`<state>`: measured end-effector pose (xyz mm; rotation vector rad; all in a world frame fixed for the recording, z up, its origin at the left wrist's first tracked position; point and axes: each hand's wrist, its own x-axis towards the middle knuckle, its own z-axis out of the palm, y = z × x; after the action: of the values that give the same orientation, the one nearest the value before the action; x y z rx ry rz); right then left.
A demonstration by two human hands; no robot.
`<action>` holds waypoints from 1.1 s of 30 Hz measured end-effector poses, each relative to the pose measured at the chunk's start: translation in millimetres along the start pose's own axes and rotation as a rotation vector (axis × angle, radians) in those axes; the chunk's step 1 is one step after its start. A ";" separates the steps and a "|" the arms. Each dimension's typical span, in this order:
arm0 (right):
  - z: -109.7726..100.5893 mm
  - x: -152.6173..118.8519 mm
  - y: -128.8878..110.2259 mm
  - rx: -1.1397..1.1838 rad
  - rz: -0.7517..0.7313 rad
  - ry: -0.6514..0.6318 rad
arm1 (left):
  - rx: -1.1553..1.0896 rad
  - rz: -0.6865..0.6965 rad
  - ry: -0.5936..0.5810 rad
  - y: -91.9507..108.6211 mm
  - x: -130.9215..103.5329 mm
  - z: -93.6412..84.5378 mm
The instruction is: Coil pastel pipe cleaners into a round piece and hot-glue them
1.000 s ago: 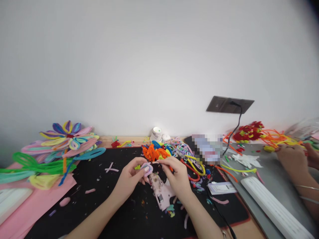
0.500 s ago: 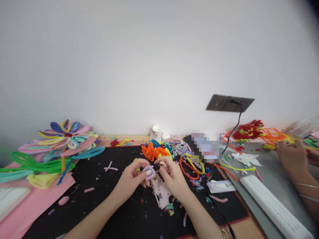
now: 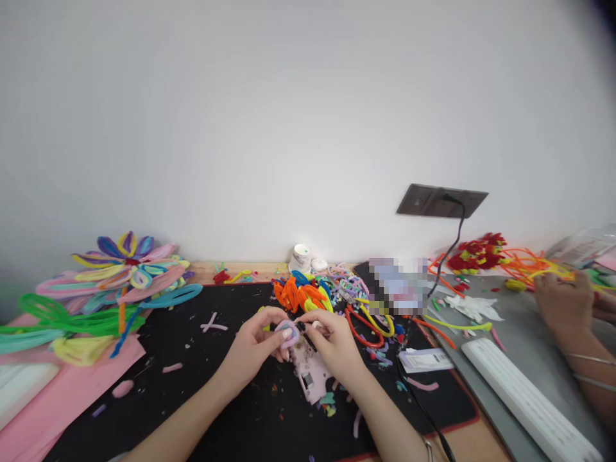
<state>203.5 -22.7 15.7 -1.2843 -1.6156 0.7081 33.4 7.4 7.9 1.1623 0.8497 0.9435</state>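
Observation:
My left hand (image 3: 260, 337) pinches a small lilac and bluish coil of pipe cleaner (image 3: 287, 333) between thumb and fingers. Close beside its right edge is my right hand (image 3: 332, 340), thumb and forefinger pressed together; whether a small piece is between them is hidden. Below both hands a pale pink device (image 3: 310, 375) with a dark switch lies on the black mat (image 3: 192, 398), its upper end partly covered by the fingers. Just behind the hands sit orange pipe-cleaner loops (image 3: 296, 295).
Pipe-cleaner flowers (image 3: 129, 263) stand at the left on pink paper (image 3: 96, 391). Scraps (image 3: 344, 282) and a white cup (image 3: 301, 256) lie behind. At right are a blurred phone-like item (image 3: 397, 285), a power cord (image 3: 421, 398), a white strip (image 3: 524, 398) and another person's hand (image 3: 565, 308).
My right fingertips have moved slightly left, closer to the lilac coil, and closed together. My left hand stays in place with the coil.

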 end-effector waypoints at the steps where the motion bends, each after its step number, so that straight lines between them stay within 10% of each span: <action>1: 0.0 -0.1 0.3 0.003 0.000 -0.001 | 0.000 -0.001 0.003 0.4 -0.2 0.2; 33: -2.4 1.4 2.6 -0.036 -0.051 -0.039 | 0.091 0.038 -0.018 -6.6 2.4 -4.8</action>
<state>206.7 -20.9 14.9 -1.2578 -1.6937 0.6786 31.0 10.5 0.3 1.2678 0.8661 0.9315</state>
